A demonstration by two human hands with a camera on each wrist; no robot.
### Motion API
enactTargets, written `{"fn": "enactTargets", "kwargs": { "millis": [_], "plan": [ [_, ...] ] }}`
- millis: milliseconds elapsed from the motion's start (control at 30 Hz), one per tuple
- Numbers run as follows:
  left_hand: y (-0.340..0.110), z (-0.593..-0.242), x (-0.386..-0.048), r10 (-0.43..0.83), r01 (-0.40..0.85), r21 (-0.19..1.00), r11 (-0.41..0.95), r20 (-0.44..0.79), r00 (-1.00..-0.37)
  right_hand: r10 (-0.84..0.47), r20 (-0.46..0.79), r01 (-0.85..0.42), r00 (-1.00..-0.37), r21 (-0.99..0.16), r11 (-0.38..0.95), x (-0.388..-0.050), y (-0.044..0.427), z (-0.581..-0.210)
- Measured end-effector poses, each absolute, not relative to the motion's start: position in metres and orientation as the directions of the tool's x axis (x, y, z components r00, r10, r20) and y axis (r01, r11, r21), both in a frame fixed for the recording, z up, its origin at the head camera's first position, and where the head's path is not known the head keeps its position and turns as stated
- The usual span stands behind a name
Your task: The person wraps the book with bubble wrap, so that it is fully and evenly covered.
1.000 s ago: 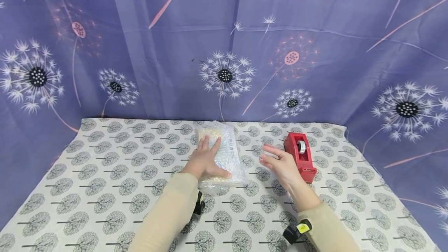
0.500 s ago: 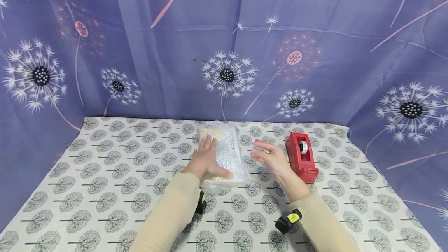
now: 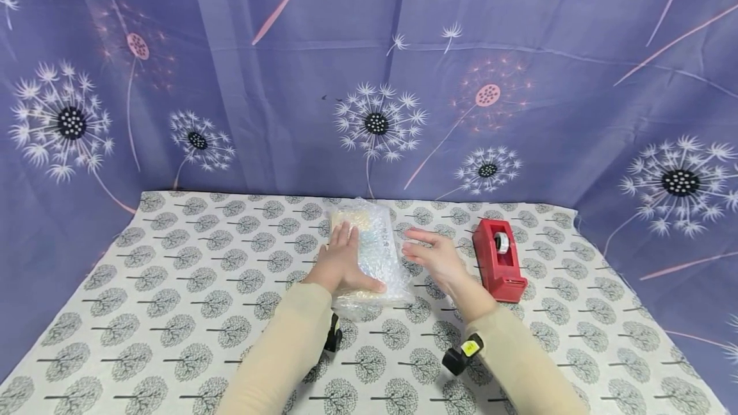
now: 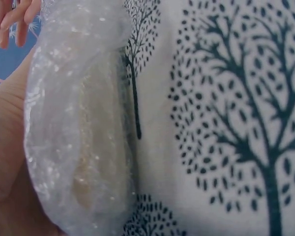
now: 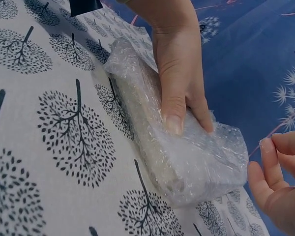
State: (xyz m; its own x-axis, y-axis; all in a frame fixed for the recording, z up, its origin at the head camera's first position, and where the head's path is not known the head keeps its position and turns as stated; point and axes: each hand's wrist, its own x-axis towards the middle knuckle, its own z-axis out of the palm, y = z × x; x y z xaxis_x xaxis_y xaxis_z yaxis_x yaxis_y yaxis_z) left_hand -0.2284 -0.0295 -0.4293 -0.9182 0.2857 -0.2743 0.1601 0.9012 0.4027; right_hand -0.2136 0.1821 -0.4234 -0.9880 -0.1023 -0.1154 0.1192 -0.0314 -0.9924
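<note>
A flat, box-like parcel in bubble wrap (image 3: 377,252) lies on the patterned cloth, with pale yellow and printed characters showing through. My left hand (image 3: 343,264) rests on its left side, fingers and thumb spread straight over the wrap. In the left wrist view, the wrapped end (image 4: 81,132) bulges beside the palm. Just right of the parcel, without touching it, my right hand (image 3: 438,261) is raised with bent fingers. At its fingertips in the right wrist view is a small clear piece of tape (image 5: 262,141), pinched there and hard to make out.
A red tape dispenser (image 3: 498,268) with a roll of tape (image 3: 502,243) stands right of my right hand. The white tree-print cloth (image 3: 230,312) covers the table. A purple dandelion-print curtain (image 3: 277,114) hangs behind and along both sides.
My right hand has moved left from beside the tape dispenser toward the parcel. The left hand stays on the wrap, its fingers drawn closer together than a second ago.
</note>
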Motion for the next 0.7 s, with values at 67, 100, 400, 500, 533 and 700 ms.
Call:
{"fn": "enactTargets", "kwargs": {
  "millis": [67, 100, 400, 500, 533, 700],
  "plan": [
    [-0.030, -0.430, -0.228, 0.284, 0.159, 0.404, 0.901, -0.271, -0.920, -0.103, -0.118, 0.121, -0.988, -0.992, -0.019, -0.216, 0.179, -0.423],
    [-0.030, -0.430, -0.228, 0.283, 0.158, 0.404, 0.901, -0.269, -0.921, -0.102, -0.121, 0.123, -0.987, -0.992, -0.013, -0.217, 0.177, -0.423],
    [-0.030, -0.431, -0.228, 0.281, 0.157, 0.411, 0.898, -0.263, -0.923, -0.101, -0.133, 0.126, -0.986, -0.989, 0.075, -0.226, 0.166, -0.423],
    [-0.030, -0.430, -0.228, 0.278, 0.155, 0.407, 0.900, -0.265, -0.923, -0.124, -0.142, 0.131, -0.982, -0.987, 0.094, -0.228, 0.163, -0.422],
    [-0.030, -0.430, -0.228, 0.278, 0.154, 0.406, 0.901, -0.266, -0.923, -0.135, -0.144, 0.130, -0.980, -0.986, 0.108, -0.229, 0.162, -0.422],
    [-0.030, -0.431, -0.229, 0.279, 0.154, 0.412, 0.898, -0.263, -0.924, -0.152, -0.163, 0.126, -0.975, -0.965, 0.229, -0.232, 0.156, -0.419]
  ]
}}
